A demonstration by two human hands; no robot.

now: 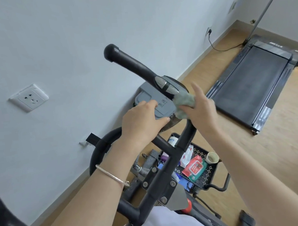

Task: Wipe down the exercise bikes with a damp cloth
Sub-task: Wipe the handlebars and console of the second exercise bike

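Person is leaning over the exercise bike point(163, 175), both hands working at the centre of the bars. Right hand point(201, 109) is clutching the cloth point(184, 102), a bunched grey-green rag, w/ thumb pressing across it and palm behind; index finger is sticking up straight above the bundle. Cloth is pressing against the dark oval console point(173, 124) just below the silver grip sensor point(162, 83), right where the black handlebar point(129, 59) is rising up-left toward the wall. Left hand point(141, 121) is gripping a grey panel point(150, 96) printed w/ characters and "Home" (can't tell if it's part of the bike or just sitting on it), fingers curling over its near edge, thumb hooking under the corner. Thin silver bangle point(112, 175) is circling the left wrist.

Below the bars, a black perforated tray point(209, 177) is holding a red wipes pack point(194, 168) and a paper cup point(211, 157), plus other bits too cluttered to make out. Treadmill point(248, 87) is lying flat on the wood floor point(276, 145), well off to the right. A socket point(29, 98) is sitting on the white wall point(63, 39) at left
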